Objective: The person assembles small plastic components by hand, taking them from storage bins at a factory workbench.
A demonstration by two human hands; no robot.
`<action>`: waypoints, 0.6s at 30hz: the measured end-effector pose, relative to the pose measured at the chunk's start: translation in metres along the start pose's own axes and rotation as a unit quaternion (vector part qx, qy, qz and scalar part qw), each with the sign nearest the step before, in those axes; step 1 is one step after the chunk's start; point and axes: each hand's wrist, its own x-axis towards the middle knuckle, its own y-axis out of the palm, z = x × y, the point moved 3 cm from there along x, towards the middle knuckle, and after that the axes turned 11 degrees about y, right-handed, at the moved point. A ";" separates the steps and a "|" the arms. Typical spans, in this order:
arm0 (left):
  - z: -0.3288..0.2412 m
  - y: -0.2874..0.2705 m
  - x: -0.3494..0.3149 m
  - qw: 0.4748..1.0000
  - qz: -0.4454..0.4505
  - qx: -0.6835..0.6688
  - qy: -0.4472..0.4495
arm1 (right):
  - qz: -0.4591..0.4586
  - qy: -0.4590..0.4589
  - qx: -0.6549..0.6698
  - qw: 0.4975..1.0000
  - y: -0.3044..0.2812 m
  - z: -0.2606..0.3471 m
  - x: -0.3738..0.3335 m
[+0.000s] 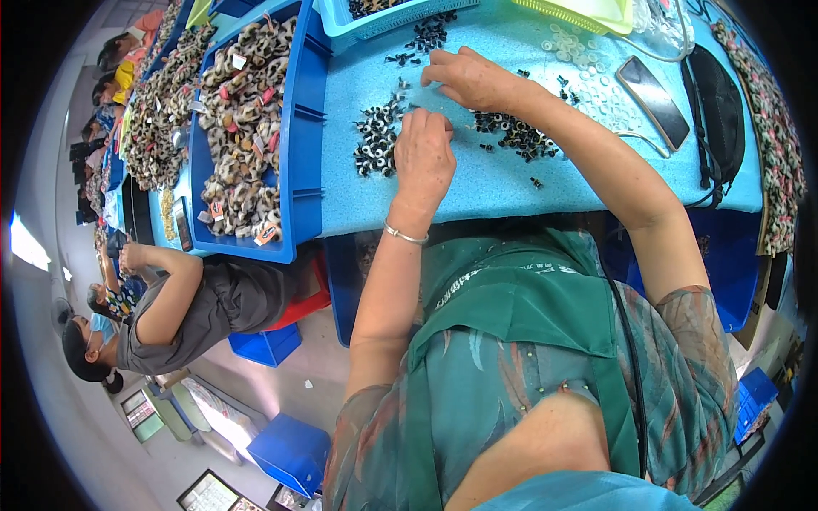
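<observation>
My left hand, a bangle on its wrist, rests on the blue tabletop with its fingers curled down. It sits at the right edge of a pile of small black-and-white stemmed plastic pieces; its fingertips are hidden. Farther back, my right hand reaches to the left, its fingers bent and drawn together. Anything held in either hand is too small or too hidden to name. Under and beside my right wrist lies a pile of small black stemmed pieces. More black pieces lie beyond the hands.
On the left stands a blue crate full of spotted plush pieces. A light blue basket and a yellow-green basket line the back. Clear washers, a phone and a black pouch lie right. A co-worker sits left.
</observation>
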 end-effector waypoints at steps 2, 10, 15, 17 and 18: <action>-0.003 -0.005 -0.003 1.000 -0.026 -0.010 -0.003 | -0.018 -0.011 0.015 1.000 -0.002 0.002 0.004; 0.012 -0.008 -0.028 0.842 -0.190 -0.446 -0.236 | 0.077 0.039 -0.008 0.996 0.019 0.035 0.018; 0.022 -0.015 -0.036 0.813 -0.196 -0.461 -0.298 | 0.094 0.056 -0.001 0.994 0.006 0.039 0.005; 0.027 -0.013 -0.039 0.787 -0.202 -0.496 -0.307 | 0.090 0.054 -0.004 0.994 -0.001 0.040 0.001; 0.026 -0.013 -0.039 0.786 -0.202 -0.498 -0.307 | 0.120 0.047 -0.019 0.992 0.000 0.039 0.000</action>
